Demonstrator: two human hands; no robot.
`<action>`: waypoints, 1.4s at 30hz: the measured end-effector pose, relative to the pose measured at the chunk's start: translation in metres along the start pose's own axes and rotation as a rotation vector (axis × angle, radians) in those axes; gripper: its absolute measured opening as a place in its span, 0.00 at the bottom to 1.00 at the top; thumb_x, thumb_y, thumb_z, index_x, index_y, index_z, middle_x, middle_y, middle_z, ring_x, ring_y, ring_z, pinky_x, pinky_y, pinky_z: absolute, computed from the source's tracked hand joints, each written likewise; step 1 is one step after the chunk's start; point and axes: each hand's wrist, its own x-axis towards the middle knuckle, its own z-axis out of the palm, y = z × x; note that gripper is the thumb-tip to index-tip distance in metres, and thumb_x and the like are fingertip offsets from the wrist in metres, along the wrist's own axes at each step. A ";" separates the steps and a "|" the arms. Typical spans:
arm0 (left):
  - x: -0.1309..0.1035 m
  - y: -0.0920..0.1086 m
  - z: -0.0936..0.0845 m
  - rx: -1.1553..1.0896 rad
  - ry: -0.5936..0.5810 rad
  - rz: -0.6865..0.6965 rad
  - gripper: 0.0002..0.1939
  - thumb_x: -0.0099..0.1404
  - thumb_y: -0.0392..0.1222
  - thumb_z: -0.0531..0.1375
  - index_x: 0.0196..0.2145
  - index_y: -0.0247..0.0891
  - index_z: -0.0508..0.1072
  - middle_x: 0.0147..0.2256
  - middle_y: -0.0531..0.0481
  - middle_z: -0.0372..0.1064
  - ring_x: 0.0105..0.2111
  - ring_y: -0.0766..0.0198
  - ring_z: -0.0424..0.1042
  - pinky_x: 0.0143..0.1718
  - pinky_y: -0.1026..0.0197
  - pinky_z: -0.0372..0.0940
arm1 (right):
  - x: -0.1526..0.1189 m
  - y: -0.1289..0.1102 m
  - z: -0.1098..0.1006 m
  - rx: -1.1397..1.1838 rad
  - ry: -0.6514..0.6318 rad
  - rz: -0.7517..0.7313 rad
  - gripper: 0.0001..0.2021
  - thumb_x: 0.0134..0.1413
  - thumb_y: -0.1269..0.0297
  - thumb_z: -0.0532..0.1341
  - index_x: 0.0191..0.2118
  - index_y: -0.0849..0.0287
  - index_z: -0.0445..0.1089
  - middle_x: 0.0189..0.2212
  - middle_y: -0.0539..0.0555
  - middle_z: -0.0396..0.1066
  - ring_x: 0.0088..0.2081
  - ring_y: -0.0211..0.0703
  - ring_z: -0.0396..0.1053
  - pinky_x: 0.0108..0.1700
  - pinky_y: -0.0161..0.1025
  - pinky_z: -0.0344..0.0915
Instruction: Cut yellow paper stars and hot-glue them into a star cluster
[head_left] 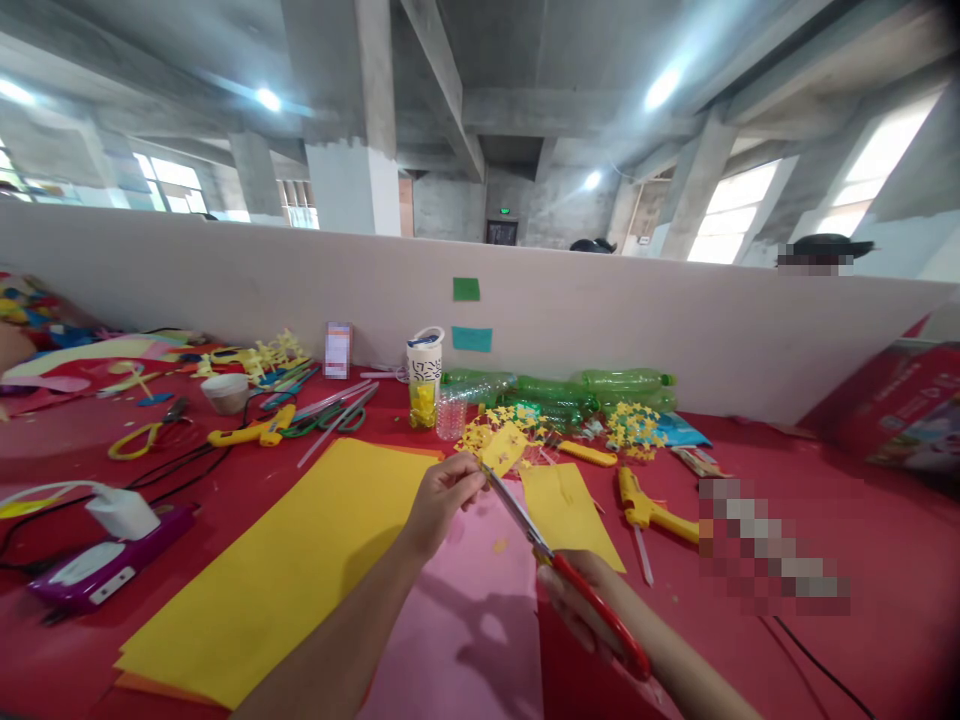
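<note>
My left hand (444, 497) pinches a small piece of yellow paper (505, 449) above a pink sheet (480, 620). Red-handled scissors (600, 605) are in my right hand (581, 600), with the blades reaching up and left to the yellow piece beside my left fingertips. A large yellow sheet (285, 570) lies to the left, partly under my left forearm. Another, smaller yellow sheet (574, 515) rests behind the scissors. One small yellow scrap (499, 546) sits on the pink sheet.
Yellow stars (634, 430), green bottles (559, 390) and a cup (425, 380) stand behind my hands. A yellow glue gun (660, 513) lies right. On the left are another glue gun (259, 430), scissors (139, 440) and a purple power strip (112, 565).
</note>
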 end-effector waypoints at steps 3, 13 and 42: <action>0.000 0.003 0.001 -0.018 0.008 -0.032 0.10 0.58 0.37 0.53 0.20 0.35 0.65 0.22 0.54 0.57 0.21 0.71 0.56 0.22 0.66 0.52 | 0.001 0.004 0.000 0.035 0.015 -0.016 0.21 0.47 0.45 0.55 0.21 0.57 0.53 0.06 0.41 0.53 0.07 0.28 0.45 0.09 0.26 0.44; -0.008 0.004 0.013 -0.151 -0.324 -0.180 0.10 0.57 0.36 0.55 0.20 0.33 0.69 0.24 0.50 0.63 0.24 0.67 0.63 0.28 0.62 0.60 | 0.011 0.007 -0.017 0.299 0.357 -0.190 0.20 0.48 0.46 0.55 0.25 0.62 0.63 0.16 0.50 0.66 0.20 0.36 0.65 0.24 0.32 0.62; -0.015 -0.028 0.015 1.018 -0.549 -0.073 0.15 0.60 0.44 0.48 0.19 0.37 0.60 0.24 0.51 0.60 0.25 0.65 0.59 0.28 0.61 0.49 | 0.025 0.025 -0.043 0.525 0.690 -0.358 0.12 0.45 0.60 0.61 0.28 0.57 0.56 0.08 0.40 0.56 0.12 0.31 0.55 0.17 0.30 0.55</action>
